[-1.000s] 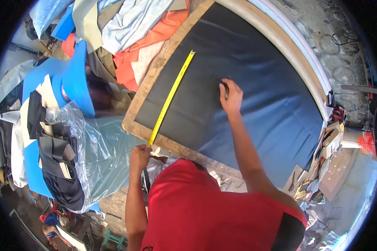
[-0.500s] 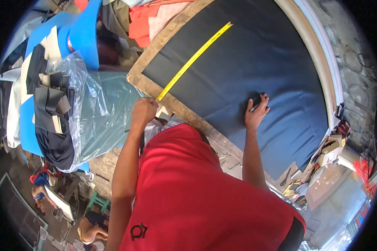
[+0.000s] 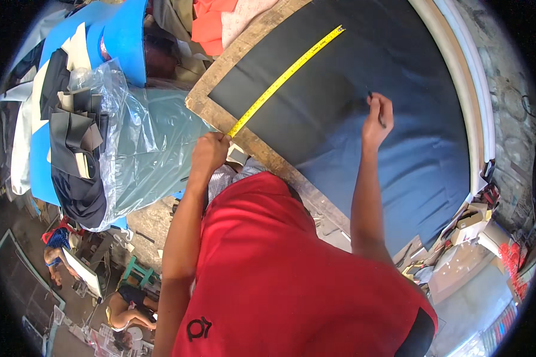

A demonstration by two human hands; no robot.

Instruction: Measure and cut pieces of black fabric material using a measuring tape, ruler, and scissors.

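My left fist (image 3: 211, 152) hides the near end of a yellow measuring tape (image 3: 286, 80), gripped at the wooden table's edge (image 3: 238, 59); its blade crosses black sheeting (image 3: 327, 119). My right hand (image 3: 377, 122) closes around a slim dark pen (image 3: 382, 122); I can't tell whether its tip touches. Rightmost, pale rolls (image 3: 466, 89) run out of view.

The person wears a bright red shirt (image 3: 292, 268) of smooth, plain cloth, lightly creased across the body. A small black mark (image 3: 198, 328) of a ring and angular strokes sits toward its lower left, and a black panel (image 3: 420, 336) is set into the lower right. Both slender forearms (image 3: 366, 196) and both hands (image 3: 378, 122) are bare.
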